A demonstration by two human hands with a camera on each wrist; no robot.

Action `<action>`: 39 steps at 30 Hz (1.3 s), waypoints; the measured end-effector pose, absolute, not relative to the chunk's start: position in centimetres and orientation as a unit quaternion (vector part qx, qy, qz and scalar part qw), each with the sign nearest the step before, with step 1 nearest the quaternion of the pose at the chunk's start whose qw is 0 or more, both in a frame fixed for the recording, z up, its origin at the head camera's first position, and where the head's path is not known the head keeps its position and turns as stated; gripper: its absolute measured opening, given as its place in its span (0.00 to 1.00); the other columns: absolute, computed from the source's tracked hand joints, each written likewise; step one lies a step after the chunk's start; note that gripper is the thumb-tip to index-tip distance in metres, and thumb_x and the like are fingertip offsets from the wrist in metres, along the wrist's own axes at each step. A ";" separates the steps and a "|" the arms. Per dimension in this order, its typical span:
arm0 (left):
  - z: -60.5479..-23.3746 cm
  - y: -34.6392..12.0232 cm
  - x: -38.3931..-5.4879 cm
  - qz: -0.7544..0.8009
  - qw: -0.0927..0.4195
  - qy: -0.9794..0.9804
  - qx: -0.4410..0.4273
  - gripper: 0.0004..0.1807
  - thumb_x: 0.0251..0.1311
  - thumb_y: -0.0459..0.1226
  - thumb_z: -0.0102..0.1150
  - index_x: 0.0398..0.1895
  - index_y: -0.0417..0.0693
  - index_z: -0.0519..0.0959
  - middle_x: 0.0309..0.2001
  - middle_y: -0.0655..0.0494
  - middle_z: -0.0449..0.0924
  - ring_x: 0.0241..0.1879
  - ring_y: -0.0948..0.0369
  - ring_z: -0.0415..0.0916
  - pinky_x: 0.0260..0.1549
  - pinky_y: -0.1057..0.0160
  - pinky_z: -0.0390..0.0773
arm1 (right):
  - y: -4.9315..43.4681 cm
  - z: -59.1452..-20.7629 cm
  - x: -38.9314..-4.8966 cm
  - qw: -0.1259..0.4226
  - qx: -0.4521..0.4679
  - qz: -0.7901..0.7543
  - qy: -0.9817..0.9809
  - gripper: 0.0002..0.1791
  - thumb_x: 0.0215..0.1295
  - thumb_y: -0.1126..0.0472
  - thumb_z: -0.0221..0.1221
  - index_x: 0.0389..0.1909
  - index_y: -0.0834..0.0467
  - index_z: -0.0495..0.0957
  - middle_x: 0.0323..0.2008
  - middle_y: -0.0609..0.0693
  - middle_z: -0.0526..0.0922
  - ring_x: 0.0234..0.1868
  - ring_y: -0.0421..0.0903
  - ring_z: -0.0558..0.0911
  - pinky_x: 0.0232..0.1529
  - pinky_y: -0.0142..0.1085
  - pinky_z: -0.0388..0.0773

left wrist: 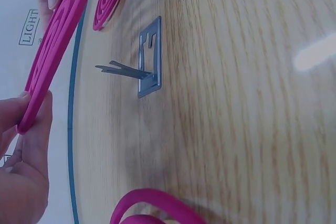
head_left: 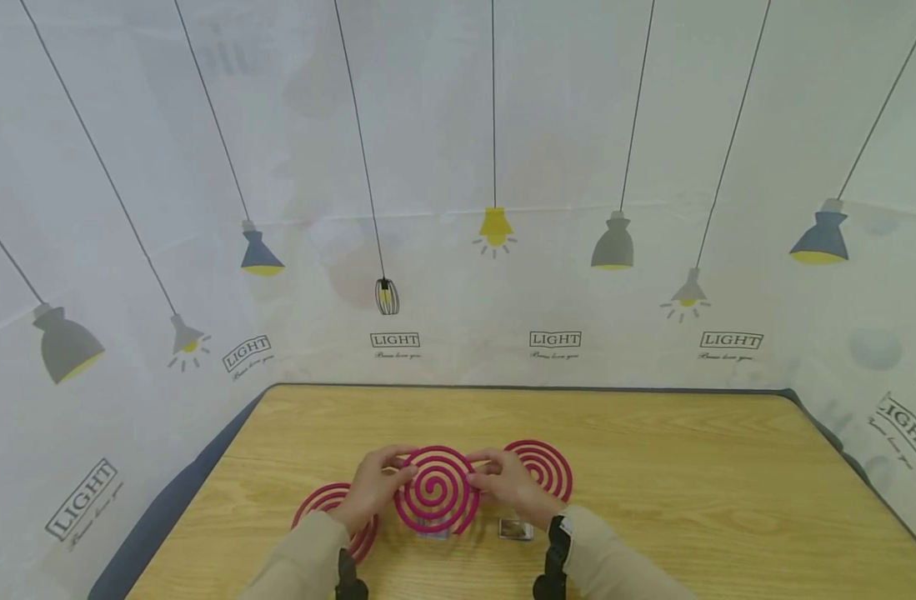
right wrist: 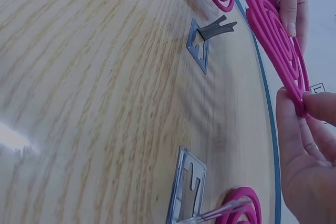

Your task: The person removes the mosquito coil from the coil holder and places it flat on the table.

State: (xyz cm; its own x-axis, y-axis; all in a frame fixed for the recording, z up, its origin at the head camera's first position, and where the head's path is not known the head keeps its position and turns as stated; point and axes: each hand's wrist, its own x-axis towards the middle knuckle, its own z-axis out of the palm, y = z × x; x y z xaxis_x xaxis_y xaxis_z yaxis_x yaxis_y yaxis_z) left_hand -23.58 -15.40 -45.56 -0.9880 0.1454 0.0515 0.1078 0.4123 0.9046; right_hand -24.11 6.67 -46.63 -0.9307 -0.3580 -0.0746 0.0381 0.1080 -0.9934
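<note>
A magenta mosquito coil [head_left: 435, 490] is held up over the table between both hands. My left hand [head_left: 380, 483] pinches its left edge with thumb and fingers, and my right hand [head_left: 512, 481] pinches the opposite edge. Beneath the coil, a small metal coil stand [left wrist: 150, 59] lies on the wood with its forked prong bent upward. Another metal stand [right wrist: 187, 187], also with a raised prong, is near the right wrist. One coil [head_left: 367, 540] lies partly hidden under the left forearm. Beyond the right hand rests another coil [head_left: 558, 475].
The wooden table [head_left: 690, 483] has a dark blue edge [head_left: 533, 387]. Around it hangs a pale cloth [head_left: 442, 125] printed with lamps and lettering, on the far side and both flanks.
</note>
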 end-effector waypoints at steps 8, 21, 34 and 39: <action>-45.6 -15.1 -23.7 0.552 0.004 0.832 0.054 0.17 0.56 0.33 0.55 0.49 0.37 0.73 0.33 0.49 0.76 0.30 0.59 0.76 0.26 0.63 0.76 | 7.1 -46.6 -24.3 0.150 -0.109 -0.664 0.724 0.20 0.59 0.68 0.54 0.52 0.70 0.67 0.33 0.54 0.77 0.32 0.43 0.78 0.36 0.43 0.78; -46.1 -14.3 -24.2 0.568 -0.018 0.822 0.043 0.17 0.56 0.33 0.56 0.49 0.38 0.74 0.33 0.48 0.76 0.32 0.56 0.77 0.28 0.63 0.79 | 7.6 -46.7 -25.1 0.127 -0.106 -0.631 0.758 0.19 0.59 0.66 0.55 0.51 0.67 0.69 0.32 0.53 0.77 0.29 0.44 0.77 0.34 0.46 0.78; -46.9 -14.0 -24.7 0.570 -0.038 0.821 0.023 0.16 0.55 0.30 0.55 0.48 0.35 0.73 0.34 0.45 0.76 0.32 0.55 0.77 0.29 0.63 0.78 | 7.3 -46.9 -25.7 0.104 -0.104 -0.631 0.762 0.17 0.59 0.67 0.55 0.50 0.67 0.70 0.31 0.53 0.77 0.28 0.42 0.77 0.33 0.46 0.78; -47.4 -13.9 -25.2 0.580 -0.057 0.812 0.023 0.16 0.53 0.29 0.56 0.46 0.32 0.73 0.32 0.43 0.77 0.29 0.54 0.77 0.27 0.63 0.78 | 7.2 -46.9 -26.1 0.090 -0.113 -0.627 0.765 0.16 0.59 0.68 0.54 0.49 0.69 0.70 0.32 0.56 0.78 0.27 0.44 0.78 0.31 0.45 0.78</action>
